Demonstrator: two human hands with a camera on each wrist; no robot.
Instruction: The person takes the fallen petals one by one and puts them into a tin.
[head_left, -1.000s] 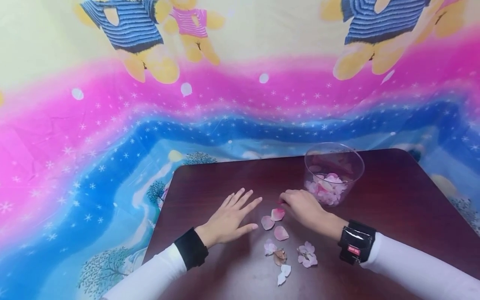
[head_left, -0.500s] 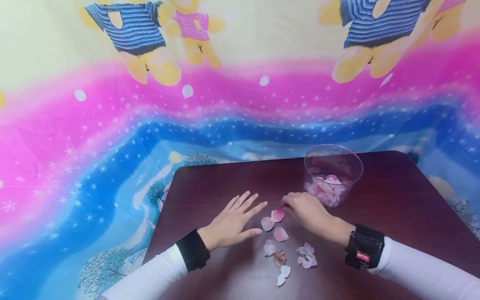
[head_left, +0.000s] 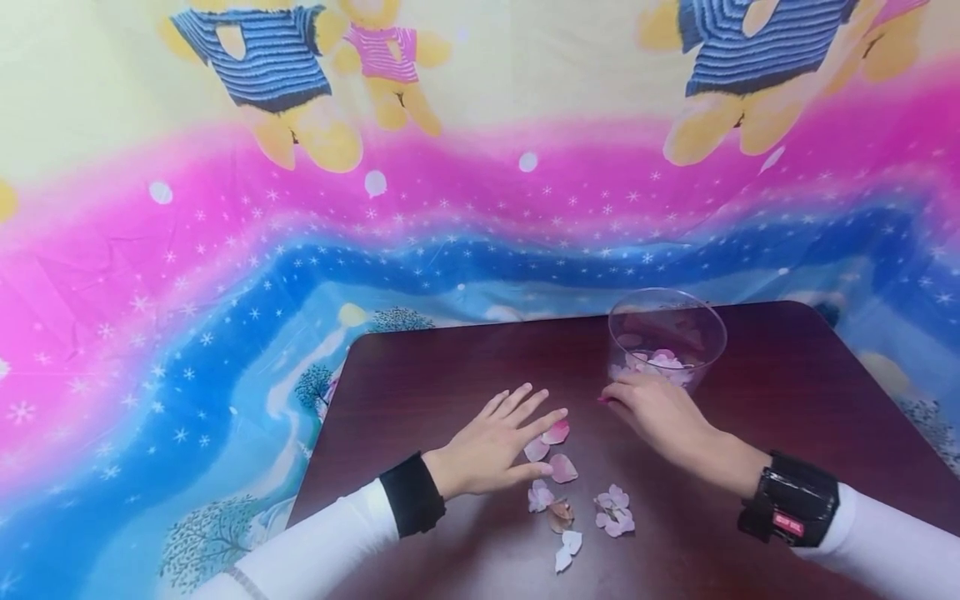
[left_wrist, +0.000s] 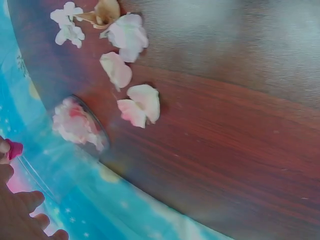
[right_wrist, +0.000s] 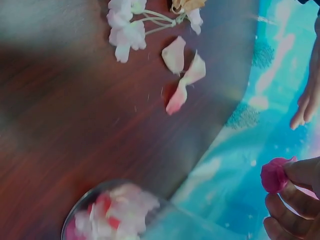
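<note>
My right hand (head_left: 667, 417) pinches a dark pink petal (right_wrist: 274, 175) between thumb and fingertips, beside the near-left wall of a clear plastic tub (head_left: 716, 333). Pink and white petals (right_wrist: 117, 212) fill the tub's lower part. My left hand (head_left: 495, 446) reaches over the table with straight, spread fingers and holds nothing. Its index finger and thumb overlap some loose pale pink petals in the head view, among them a rounded one (head_left: 564, 468) and a deeper pink one (head_left: 557, 432).
Nearer the table's front lie a pink blossom cluster (head_left: 615, 510), a small pink blossom (head_left: 540, 496), a brown dried piece (head_left: 560, 517) and a white petal piece (head_left: 568, 550). The dark wooden table (head_left: 450, 358) ends at a printed cloth backdrop (head_left: 480, 258).
My right hand has moved right toward the tub, carrying the dark pink petal off the table petals. My left hand has shifted right over the loose petals, its fingers still spread.
</note>
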